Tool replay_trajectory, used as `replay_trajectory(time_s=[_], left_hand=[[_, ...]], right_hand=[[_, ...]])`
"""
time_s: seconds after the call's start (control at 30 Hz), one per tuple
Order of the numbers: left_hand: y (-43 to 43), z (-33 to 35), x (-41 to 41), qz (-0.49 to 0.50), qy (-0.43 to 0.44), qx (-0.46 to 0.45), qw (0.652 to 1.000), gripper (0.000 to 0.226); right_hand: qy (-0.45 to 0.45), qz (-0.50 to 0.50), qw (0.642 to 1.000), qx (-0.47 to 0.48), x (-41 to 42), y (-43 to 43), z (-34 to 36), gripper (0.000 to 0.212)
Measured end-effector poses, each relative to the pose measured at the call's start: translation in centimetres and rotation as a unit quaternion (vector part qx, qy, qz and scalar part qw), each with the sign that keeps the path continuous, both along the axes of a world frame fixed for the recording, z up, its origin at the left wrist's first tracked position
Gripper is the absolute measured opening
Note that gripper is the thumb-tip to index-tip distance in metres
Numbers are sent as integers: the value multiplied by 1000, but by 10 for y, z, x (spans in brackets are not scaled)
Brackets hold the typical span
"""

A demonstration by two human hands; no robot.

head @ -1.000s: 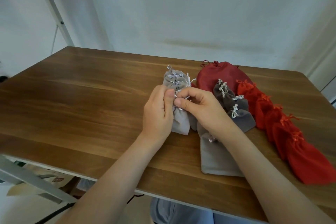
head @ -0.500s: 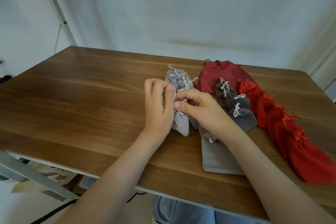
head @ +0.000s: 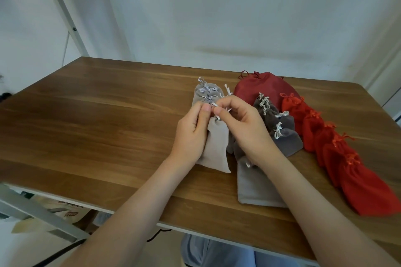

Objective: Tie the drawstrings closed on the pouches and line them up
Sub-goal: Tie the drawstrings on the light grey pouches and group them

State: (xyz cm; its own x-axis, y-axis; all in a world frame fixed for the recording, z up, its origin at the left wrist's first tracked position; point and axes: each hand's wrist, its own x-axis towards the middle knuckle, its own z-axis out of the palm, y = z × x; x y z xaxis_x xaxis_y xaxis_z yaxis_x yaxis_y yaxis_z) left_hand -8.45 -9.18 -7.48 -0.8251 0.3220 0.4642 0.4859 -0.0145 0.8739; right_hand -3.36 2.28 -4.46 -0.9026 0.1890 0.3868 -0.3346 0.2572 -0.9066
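**A:** Where is the pouch that's being tied?

**B:** The light grey pouch [head: 217,147] is near the middle of the counter [head: 108,128], between the two hands. Its bottom rests on the wood and its gathered neck points up and away from the person.

**A:** What are the hands doing?

**B:** The left hand [head: 191,134] lies against the pouch's left side, its fingers [head: 205,112] curled, thumb and forefinger pinching the white drawstring [head: 214,105] just above the neck. The right hand [head: 243,128] pinches the same cord from the other side. The two thumbs are almost touching.

**A:** And the other pouches?

**B:** Just behind the hands is a small overlapping stack of tied light grey pouches [head: 204,95]. To the right is a row of dark grey pouches [head: 282,132] with pale bows. Further right, a row of red pouches [head: 338,158] runs diagonally toward the near right edge. A large dark red pouch [head: 267,89] lies at the back, partly under both rows. A large grey pouch [head: 256,186] lies flat under the right wrist, so I cannot tell whether its cord is knotted.

**A:** Anything beyond the counter?

**B:** A pale wall, and a white metal frame [head: 65,13] at the far left.
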Motion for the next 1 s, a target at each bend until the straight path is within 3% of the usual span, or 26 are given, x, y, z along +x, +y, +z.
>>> replay_trajectory(time_s=[0.27,0.43,0.53,0.7,0.83,0.93,1.0], left_hand=[[-2,2,3,-4,-10,-35,999,33],[-5,-2,-1,-18,27,-20,999,42],[-5,-3,-2,-37,39,-13,998,49],[-5,-2,-3,-65,18,-50,997,34],[-4,1,-4,-146,-62,-63,985,51],[-7,8,0,-215,-159,-45,963,44],[-7,9,0,-235,-167,-57,956,32]], right_hand=[[17,-69,989,132,-3,3,-6,4],[62,-52,971,227,-3,8,-6,17],[45,-43,981,182,-2,13,-2,10],[-7,-27,999,41,-1,15,3,11],[1,-29,999,39,0,15,3,17],[19,-27,998,57,2,14,5,21],[26,-30,997,61,3,14,6,26]])
